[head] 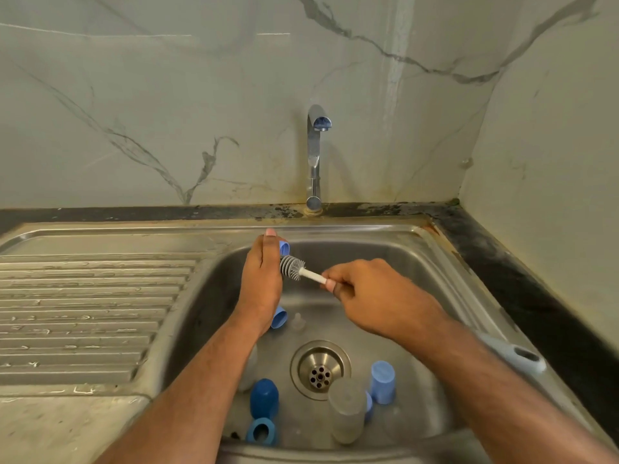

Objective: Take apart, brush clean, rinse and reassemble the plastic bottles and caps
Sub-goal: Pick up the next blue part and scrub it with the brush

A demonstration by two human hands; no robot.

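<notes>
Left hand [263,283]: raised over the sink [385,236] basin, back of hand turned to the camera, fingers closed round a light blue cap [284,247]. Only the cap's upper edge is seen past the fingertips; the grip itself is hidden behind the hand.

A small grey-bristled brush [293,266] is seen just right of the left hand, its head touching or almost touching that palm side, directly below the held cap. Whether the bristles are inside the cap cannot be told.

Right hand [355,289]: fingers curled, the brush's white handle pinched between thumb and fingertips. The two hands are held apart, joined only by the brush.

Below the left wrist a second light blue cap [279,318] is noted on the basin floor, with a small clear teat-like piece [297,323] just to its right.

Near the left forearm, towards the camera: a dark blue dome cap [264,398] standing upright, and a blue ring collar [262,431] just in front of it.

Between the forearms: the drain [320,370]; a clear bottle [346,415] standing mouth down; a light blue cylindrical cup [382,381] just right of it.

Beyond the right forearm a pale blue-grey handle [516,354] is seen resting on the sink rim.

Behind the hands: a chrome tap [315,155].

No brand, label or legible writing is made out on any item
</notes>
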